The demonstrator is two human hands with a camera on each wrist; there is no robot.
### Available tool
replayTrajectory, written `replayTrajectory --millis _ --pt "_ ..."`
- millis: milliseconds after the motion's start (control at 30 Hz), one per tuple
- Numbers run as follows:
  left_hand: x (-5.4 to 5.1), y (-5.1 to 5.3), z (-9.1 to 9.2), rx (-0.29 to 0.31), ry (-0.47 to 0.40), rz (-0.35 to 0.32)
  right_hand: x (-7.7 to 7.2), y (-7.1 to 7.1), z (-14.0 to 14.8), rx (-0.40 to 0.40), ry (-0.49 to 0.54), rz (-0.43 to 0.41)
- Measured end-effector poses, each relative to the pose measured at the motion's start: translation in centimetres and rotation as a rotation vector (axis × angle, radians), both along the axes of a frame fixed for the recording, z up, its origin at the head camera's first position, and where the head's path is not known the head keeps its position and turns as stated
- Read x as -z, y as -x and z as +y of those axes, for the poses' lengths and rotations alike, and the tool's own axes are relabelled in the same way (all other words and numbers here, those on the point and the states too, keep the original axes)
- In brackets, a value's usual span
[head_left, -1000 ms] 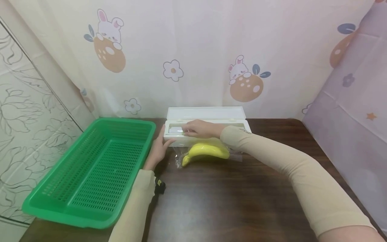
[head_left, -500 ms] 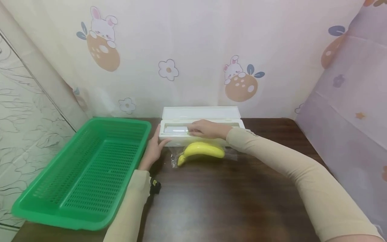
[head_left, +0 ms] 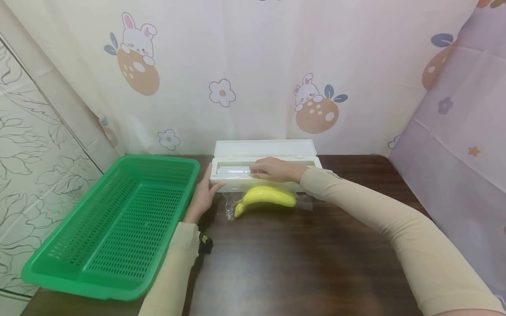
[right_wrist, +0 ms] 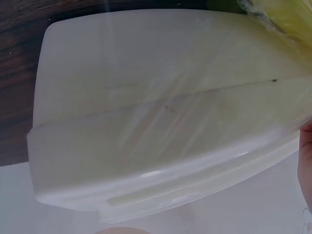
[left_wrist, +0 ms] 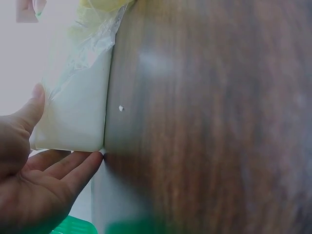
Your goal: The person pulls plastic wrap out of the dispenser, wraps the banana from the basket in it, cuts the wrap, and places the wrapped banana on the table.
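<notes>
A long white cling film dispenser lies at the back of the table, its lid raised and a white roll inside. My left hand rests against its left end, thumb at the front and straight fingers along the end in the left wrist view. With curled fingers my right hand grips a small green slide cutter at the front rim, mostly hidden by the fingers. Clear film hangs over the dispenser's front and around a yellow banana lying just before it.
On the left stands a green perforated basket, close beside my left forearm. The dark wood table stretches in front of the banana. A patterned curtain rises right behind the dispenser.
My right hand has slid rightward along the dispenser's front rim, and more of the roll shows. The left hand stays at the left end. The head view has shifted slightly.
</notes>
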State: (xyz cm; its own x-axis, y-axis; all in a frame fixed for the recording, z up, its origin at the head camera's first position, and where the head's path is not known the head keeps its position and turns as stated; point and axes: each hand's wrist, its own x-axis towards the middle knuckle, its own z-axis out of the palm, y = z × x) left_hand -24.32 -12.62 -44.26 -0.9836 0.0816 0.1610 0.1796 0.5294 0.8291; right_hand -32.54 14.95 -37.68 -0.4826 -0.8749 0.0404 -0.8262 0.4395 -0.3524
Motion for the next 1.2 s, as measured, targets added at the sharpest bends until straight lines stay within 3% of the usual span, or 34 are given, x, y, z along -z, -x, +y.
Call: replayTrajectory --millis 200,533,900,1200 --pt "-0.1 -0.1 0.0 0.002 0.009 0.0 0.0 -0.2 0.3 0.033 -0.006 -0.03" --pt "0.1 0.1 0.0 -0.003 0.013 0.002 0.1 -0.4 0.8 0.008 0.038 0.0" --pt "-0.4 0.0 -0.5 -0.015 0.021 -0.011 -0.3 -1.0 2.4 0.055 0.037 0.006" --pt "-0.1 0.0 0.0 0.001 0.015 -0.003 -0.4 -1.4 3.3 0.074 0.022 0.003"
